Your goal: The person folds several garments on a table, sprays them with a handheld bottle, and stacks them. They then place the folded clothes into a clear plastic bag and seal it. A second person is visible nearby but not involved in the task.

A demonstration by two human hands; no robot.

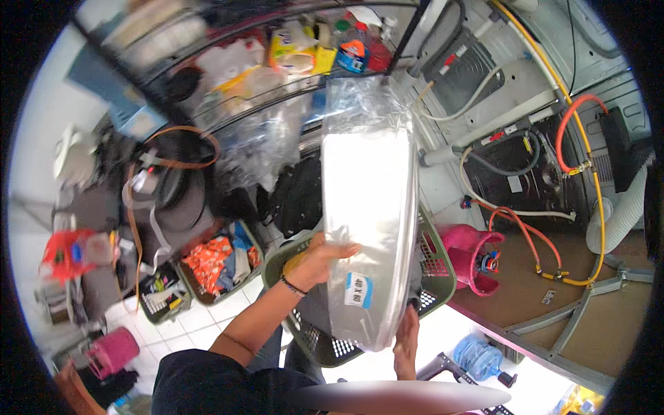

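A long, thick pack of clear plastic bags [370, 277] with a blue-and-white label is held up in front of me. Glare whitens its upper half. My left hand [321, 261] is closed on its left edge, thumb on top and the other fingers underneath. At the lower right edge my right hand [407, 344] grips the pack from the side, its fingers partly hidden. Below the pack stands a green laundry basket [437, 259], largely covered by it; grey cloth shows inside.
At the back, a black wire shelf holds cleaning bottles [353, 55] and packages. Left stand a basket of clothes [207, 266] and a pink gas cylinder [114, 351]. On the right are another pink cylinder [474, 259], hoses [600, 207], appliance backs and a blue water jug [477, 356].
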